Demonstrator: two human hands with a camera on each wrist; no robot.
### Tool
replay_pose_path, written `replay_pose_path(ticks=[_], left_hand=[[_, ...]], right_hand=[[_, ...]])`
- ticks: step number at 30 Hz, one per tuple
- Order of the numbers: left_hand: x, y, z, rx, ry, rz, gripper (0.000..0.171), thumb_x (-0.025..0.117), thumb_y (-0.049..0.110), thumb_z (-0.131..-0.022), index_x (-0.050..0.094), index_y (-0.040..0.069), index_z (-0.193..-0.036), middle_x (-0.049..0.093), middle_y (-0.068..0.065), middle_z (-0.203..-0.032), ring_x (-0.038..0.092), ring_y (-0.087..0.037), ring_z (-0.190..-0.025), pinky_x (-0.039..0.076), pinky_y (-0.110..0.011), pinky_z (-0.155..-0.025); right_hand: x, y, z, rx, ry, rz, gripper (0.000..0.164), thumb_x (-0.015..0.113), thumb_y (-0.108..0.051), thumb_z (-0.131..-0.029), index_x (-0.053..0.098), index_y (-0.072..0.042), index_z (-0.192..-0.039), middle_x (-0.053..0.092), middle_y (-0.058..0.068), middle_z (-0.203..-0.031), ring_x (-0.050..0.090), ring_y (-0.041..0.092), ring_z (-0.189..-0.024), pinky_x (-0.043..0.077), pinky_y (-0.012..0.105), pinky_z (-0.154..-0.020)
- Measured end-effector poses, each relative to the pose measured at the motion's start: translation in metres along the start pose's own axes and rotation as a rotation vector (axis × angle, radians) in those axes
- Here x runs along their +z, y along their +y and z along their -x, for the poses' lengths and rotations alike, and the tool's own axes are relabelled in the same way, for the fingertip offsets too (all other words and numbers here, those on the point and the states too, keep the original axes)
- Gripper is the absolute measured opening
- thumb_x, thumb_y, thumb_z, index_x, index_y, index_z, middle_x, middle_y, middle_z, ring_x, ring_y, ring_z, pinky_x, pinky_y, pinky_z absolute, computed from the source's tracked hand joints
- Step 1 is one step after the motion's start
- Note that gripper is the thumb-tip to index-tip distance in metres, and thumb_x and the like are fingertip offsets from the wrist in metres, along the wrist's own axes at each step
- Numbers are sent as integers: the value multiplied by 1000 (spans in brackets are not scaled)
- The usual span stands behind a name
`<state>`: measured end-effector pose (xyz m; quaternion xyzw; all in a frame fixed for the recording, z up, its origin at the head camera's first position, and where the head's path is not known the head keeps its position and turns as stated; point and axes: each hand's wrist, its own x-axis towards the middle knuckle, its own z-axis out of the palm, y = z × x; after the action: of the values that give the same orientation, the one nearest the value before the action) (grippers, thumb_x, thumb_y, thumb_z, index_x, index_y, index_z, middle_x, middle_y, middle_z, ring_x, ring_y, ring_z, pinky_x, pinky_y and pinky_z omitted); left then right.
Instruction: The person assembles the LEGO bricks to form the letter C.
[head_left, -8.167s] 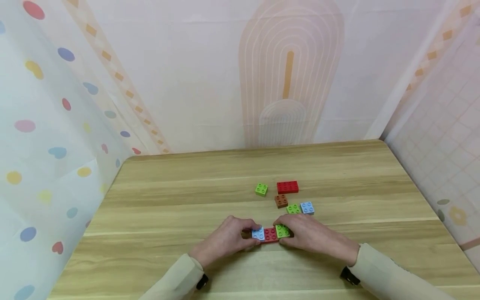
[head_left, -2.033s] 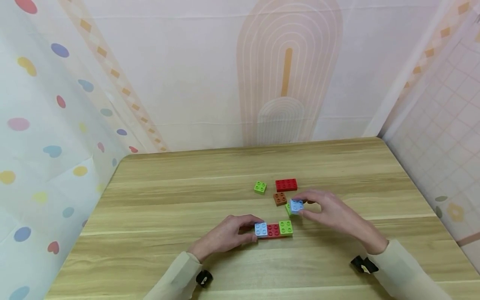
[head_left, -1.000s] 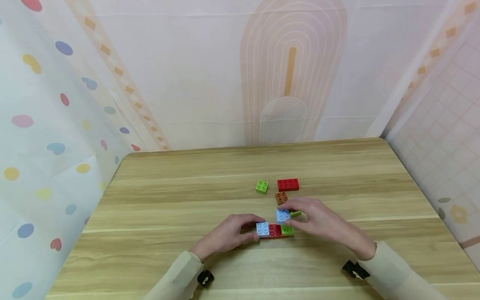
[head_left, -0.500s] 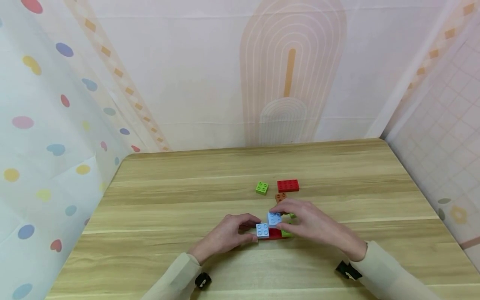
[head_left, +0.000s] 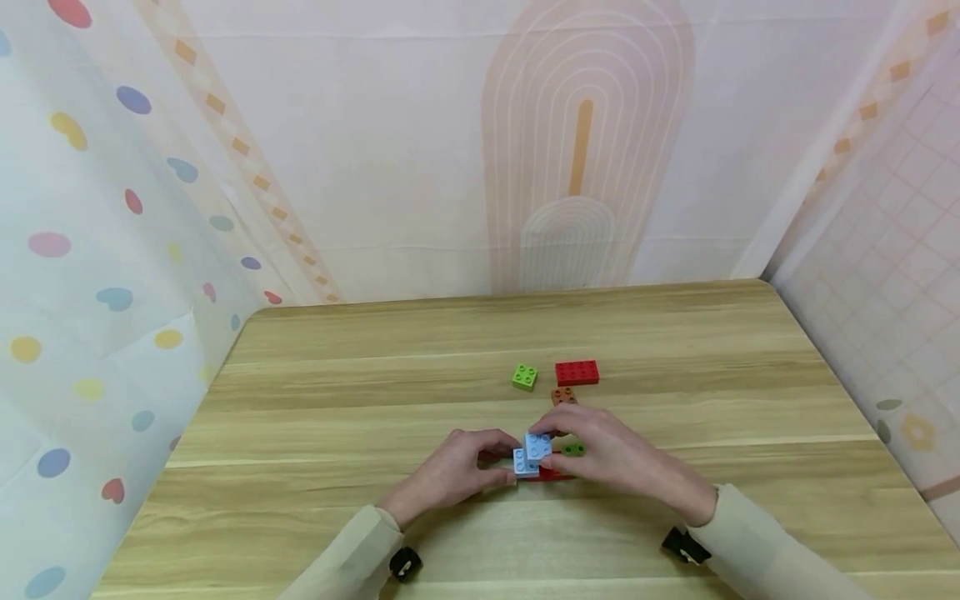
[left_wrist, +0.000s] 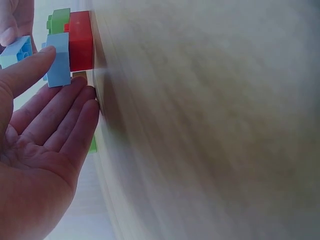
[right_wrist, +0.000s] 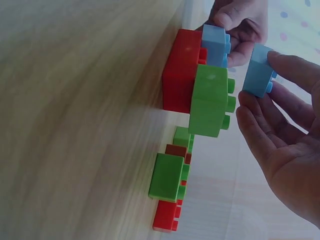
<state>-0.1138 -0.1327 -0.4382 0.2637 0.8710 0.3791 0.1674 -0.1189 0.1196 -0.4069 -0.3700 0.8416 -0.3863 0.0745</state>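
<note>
My left hand (head_left: 456,473) pinches a light blue toy brick (left_wrist: 59,61) between thumb and fingers. That brick sits on the left end of a long red brick (right_wrist: 181,72), with a green brick (right_wrist: 208,100) on the red brick's other end. Between the two, red studs show. Above this row my right hand (head_left: 611,457) grips a second light blue brick (right_wrist: 258,71) by its sides. In the right wrist view a gap separates it from the bricks below. From the head, it overlaps part of the left blue brick, and my right fingers cover much of the green one.
Beyond my hands on the wooden table (head_left: 360,367) lie loose bricks: a green one (head_left: 525,377), a red one (head_left: 577,372) and a brown one (head_left: 563,396). Another loose green brick (right_wrist: 166,176) shows in the right wrist view. A patterned cloth (head_left: 405,167) hangs behind the table.
The right hand has left the green brick on the row, picked up the light blue brick from the right, and carried it left over the row. The left hand stays at its brick.
</note>
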Motion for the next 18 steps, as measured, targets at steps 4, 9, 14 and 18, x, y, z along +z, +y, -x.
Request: replay_pose_path(ticks=[4, 9, 14, 18], left_hand=[[0, 0, 1, 0, -2, 1, 33, 72, 28, -89, 65, 16, -119, 68, 6, -112, 62, -7, -101, 50, -28, -89], [0, -2, 0, 7, 0, 22, 32, 73, 27, -89, 66, 16, -118, 68, 6, -111, 63, -8, -101, 50, -27, -89], [0, -3, 1, 9, 3, 40, 31, 73, 27, -88, 66, 17, -117, 68, 7, -111, 63, -9, -101, 50, -27, -88], [1, -3, 1, 7, 3, 41, 30, 73, 26, -88, 66, 17, -116, 68, 7, -111, 63, -9, -101, 50, -27, -88]], right_hand=[[3, -1, -1, 18, -8, -4, 32, 75, -23, -87, 65, -18, -118, 61, -12, -111, 60, 9, -97, 53, 32, -81], [6, 0, -4, 23, -17, 15, 32, 74, -26, -87, 66, -19, -117, 61, -13, -111, 60, 11, -95, 51, 28, -80], [10, 2, -6, 11, -28, 16, 30, 74, -27, -87, 66, -20, -116, 61, -14, -111, 60, 11, -96, 51, 30, -80], [12, 2, -7, -6, -33, 30, 29, 74, -27, -87, 67, -20, -115, 61, -13, -112, 59, 11, -96, 51, 31, -80]])
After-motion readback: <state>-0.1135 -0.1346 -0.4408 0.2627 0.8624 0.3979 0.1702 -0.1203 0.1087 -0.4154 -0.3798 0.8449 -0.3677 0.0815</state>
